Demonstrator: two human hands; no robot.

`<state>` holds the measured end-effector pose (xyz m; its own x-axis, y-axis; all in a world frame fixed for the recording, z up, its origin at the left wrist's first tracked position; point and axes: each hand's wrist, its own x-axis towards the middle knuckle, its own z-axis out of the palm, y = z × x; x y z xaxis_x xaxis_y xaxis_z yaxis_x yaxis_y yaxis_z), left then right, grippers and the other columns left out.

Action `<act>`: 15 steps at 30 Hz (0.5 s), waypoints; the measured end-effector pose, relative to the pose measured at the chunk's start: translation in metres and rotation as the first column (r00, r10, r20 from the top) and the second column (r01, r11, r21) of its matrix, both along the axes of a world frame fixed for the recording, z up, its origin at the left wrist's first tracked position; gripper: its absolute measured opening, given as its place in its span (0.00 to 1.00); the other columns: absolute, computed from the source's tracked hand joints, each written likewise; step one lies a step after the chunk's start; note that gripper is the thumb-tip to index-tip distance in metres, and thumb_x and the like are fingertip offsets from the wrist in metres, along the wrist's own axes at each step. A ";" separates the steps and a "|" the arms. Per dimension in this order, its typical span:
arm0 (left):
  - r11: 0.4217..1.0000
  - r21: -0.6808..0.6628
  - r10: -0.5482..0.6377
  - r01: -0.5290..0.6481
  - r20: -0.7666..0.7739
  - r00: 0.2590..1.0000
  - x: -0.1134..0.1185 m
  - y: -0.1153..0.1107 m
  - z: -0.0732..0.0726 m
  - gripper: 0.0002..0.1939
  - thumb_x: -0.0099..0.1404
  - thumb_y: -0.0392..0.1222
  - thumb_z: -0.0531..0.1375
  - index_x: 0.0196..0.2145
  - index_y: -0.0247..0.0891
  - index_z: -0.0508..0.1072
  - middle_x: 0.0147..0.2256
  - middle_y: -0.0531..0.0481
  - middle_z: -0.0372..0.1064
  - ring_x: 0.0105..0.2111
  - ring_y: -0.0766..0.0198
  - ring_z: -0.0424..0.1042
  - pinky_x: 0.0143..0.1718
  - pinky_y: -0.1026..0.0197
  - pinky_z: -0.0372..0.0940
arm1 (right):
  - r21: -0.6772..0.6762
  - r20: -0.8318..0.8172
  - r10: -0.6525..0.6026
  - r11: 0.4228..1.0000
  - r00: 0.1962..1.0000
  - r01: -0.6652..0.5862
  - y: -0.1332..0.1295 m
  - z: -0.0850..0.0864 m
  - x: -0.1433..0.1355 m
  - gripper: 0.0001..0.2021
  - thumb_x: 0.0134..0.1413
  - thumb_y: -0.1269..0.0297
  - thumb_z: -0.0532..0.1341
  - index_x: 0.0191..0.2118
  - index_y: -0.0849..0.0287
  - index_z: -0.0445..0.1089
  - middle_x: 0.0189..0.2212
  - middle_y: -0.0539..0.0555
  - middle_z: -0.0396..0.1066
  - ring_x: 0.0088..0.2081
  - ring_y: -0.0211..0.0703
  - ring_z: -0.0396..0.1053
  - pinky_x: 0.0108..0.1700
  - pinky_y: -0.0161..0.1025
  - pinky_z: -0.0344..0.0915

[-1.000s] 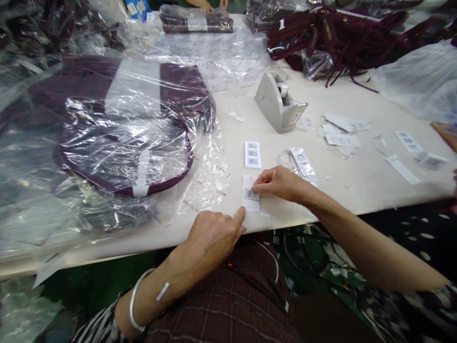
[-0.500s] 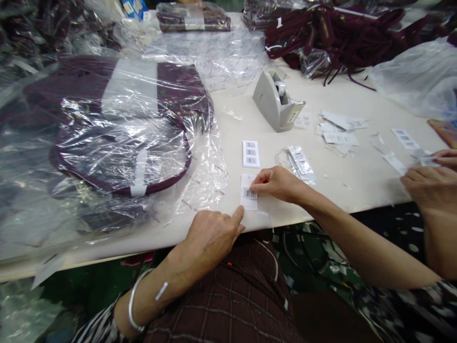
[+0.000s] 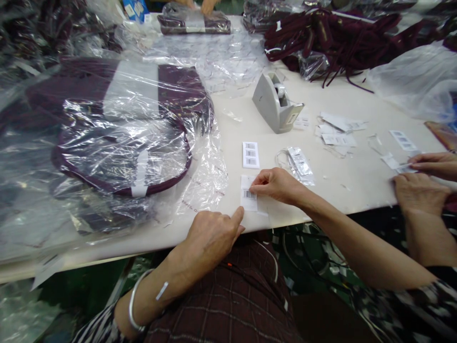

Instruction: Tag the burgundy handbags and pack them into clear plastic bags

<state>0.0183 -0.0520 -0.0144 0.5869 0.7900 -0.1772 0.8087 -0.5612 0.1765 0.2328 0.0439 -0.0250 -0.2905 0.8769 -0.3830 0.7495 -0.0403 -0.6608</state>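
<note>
A white tag [image 3: 249, 204] with a barcode sticker [image 3: 249, 194] on it lies near the table's front edge. My right hand [image 3: 273, 185] is closed in a pinch at the sticker's right end, its fingertips on the tag. Below and left of the tag, my left hand [image 3: 214, 231] rests at the table edge, index finger stretched toward the tag's lower corner and the other fingers curled under; whatever they hold, if anything, is hidden. Just above the tag sits a sheet of barcode stickers [image 3: 251, 155]. Packed tags with strings [image 3: 300, 164] lie to the right.
Plastic-wrapped maroon bags [image 3: 124, 128] cover the left of the table [image 3: 235, 119]. A grey tape dispenser [image 3: 276, 105] stands beyond the stickers. Loose tags [image 3: 337, 131] lie farther right, near another person's hands [image 3: 421, 188]. Maroon straps [image 3: 328, 38] are heaped at the back.
My hands have hardly moved. The other person's hands at the right have shifted a little left, and hands now show on the wrapped bundle at the back.
</note>
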 end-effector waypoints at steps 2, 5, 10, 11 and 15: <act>1.000 -0.001 0.001 -0.001 -0.005 1.000 0.000 0.000 0.000 0.18 0.71 0.48 0.55 0.55 0.40 0.67 0.29 0.44 0.78 0.25 0.57 0.76 0.22 0.61 0.52 | 0.014 0.002 0.012 1.000 1.000 -0.012 0.000 0.000 0.000 0.07 0.48 0.59 0.66 0.28 0.56 0.77 0.26 0.52 0.77 0.28 0.40 0.70 0.31 0.38 0.62; 1.000 0.005 -0.009 0.009 -0.022 1.000 0.000 0.000 0.001 0.19 0.71 0.48 0.55 0.56 0.40 0.67 0.29 0.44 0.78 0.25 0.55 0.76 0.21 0.60 0.52 | 0.062 0.005 0.028 0.998 1.000 -0.029 -0.003 0.000 -0.001 0.07 0.49 0.59 0.65 0.27 0.56 0.77 0.26 0.51 0.76 0.28 0.39 0.69 0.31 0.38 0.61; 1.000 0.023 -0.013 0.014 -0.032 0.999 0.000 0.001 0.003 0.18 0.71 0.47 0.54 0.56 0.41 0.67 0.28 0.44 0.78 0.25 0.54 0.77 0.21 0.60 0.50 | 0.188 -0.005 0.051 0.981 0.999 -0.049 -0.010 -0.002 -0.001 0.07 0.51 0.61 0.65 0.26 0.56 0.74 0.28 0.52 0.74 0.28 0.37 0.67 0.32 0.37 0.60; 1.000 0.021 -0.013 0.013 -0.033 0.999 0.000 0.001 0.003 0.18 0.71 0.47 0.54 0.56 0.41 0.67 0.28 0.44 0.78 0.25 0.53 0.77 0.21 0.60 0.50 | 0.213 -0.006 0.053 0.976 0.999 -0.051 -0.012 -0.004 -0.001 0.07 0.51 0.62 0.64 0.26 0.56 0.74 0.28 0.51 0.73 0.28 0.37 0.67 0.32 0.37 0.60; 1.000 0.025 -0.017 0.018 -0.019 1.000 -0.001 0.001 0.000 0.18 0.71 0.47 0.54 0.56 0.41 0.67 0.29 0.45 0.78 0.26 0.53 0.77 0.21 0.60 0.50 | 0.294 -0.002 0.065 0.954 0.998 -0.061 -0.016 -0.008 0.000 0.08 0.52 0.62 0.64 0.25 0.56 0.74 0.28 0.51 0.72 0.28 0.37 0.66 0.33 0.37 0.60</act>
<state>0.0175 -0.0514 -0.0141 0.5974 0.7840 -0.1688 0.8018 -0.5793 0.1468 0.2326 0.0281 -0.0327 -0.3518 0.9299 -0.1074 0.7362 0.2040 -0.6453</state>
